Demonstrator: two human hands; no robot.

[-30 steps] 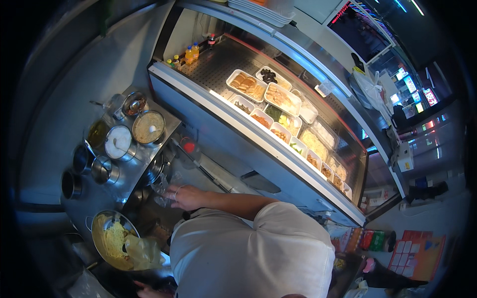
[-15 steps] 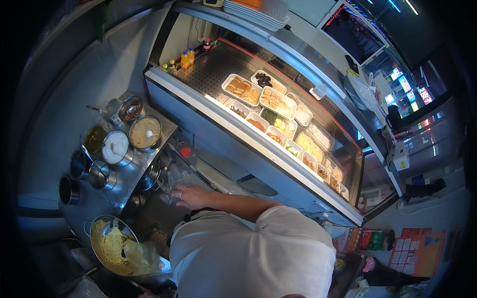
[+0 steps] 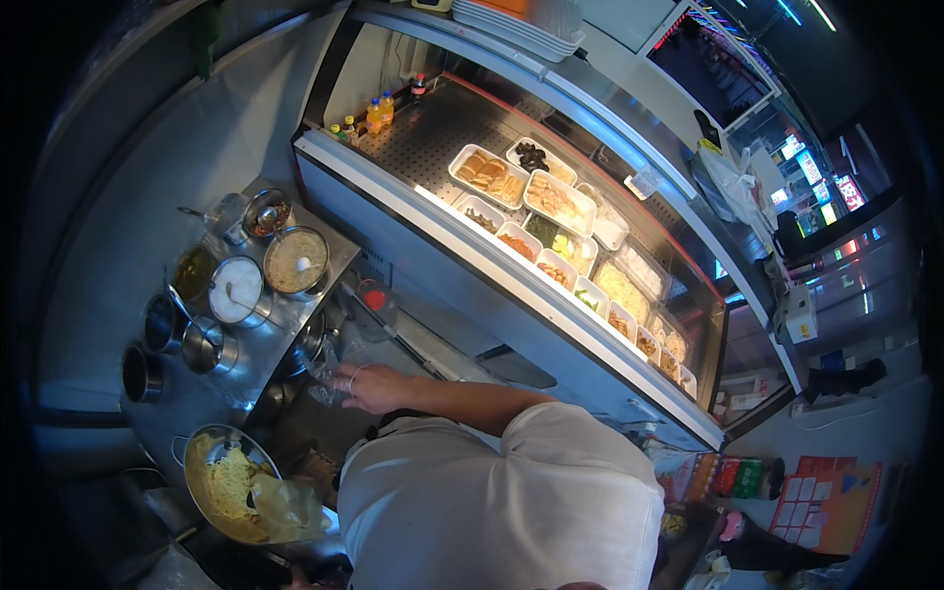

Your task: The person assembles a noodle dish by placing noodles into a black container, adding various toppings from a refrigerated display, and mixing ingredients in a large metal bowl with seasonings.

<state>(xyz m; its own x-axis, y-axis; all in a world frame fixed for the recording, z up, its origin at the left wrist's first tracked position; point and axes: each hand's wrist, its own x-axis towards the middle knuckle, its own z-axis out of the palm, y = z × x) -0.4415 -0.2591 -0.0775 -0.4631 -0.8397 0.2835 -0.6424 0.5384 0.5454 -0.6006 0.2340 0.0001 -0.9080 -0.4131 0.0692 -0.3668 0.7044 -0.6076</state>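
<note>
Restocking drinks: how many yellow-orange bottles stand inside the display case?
2: one taller bottle and another side by side at the case's far left corner. Smaller bottles beside them look different; more may be hidden.

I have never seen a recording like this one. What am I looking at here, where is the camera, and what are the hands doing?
There is no machine here: a person wears a wide fisheye camera on the head, looking down, so straight edges bend and the white shirt at the bottom is the wearer's own. This is the only view. One arm reaches forward, seemingly the right hand, with its fingers at some crinkled clear plastic; whether it grips is unclear. I cannot make out the other hand. On the steel counter stand round metal pots of seasonings and a metal bowl of yellow noodles. Behind it is a glass display case holding trays of food and small bottles.
</note>
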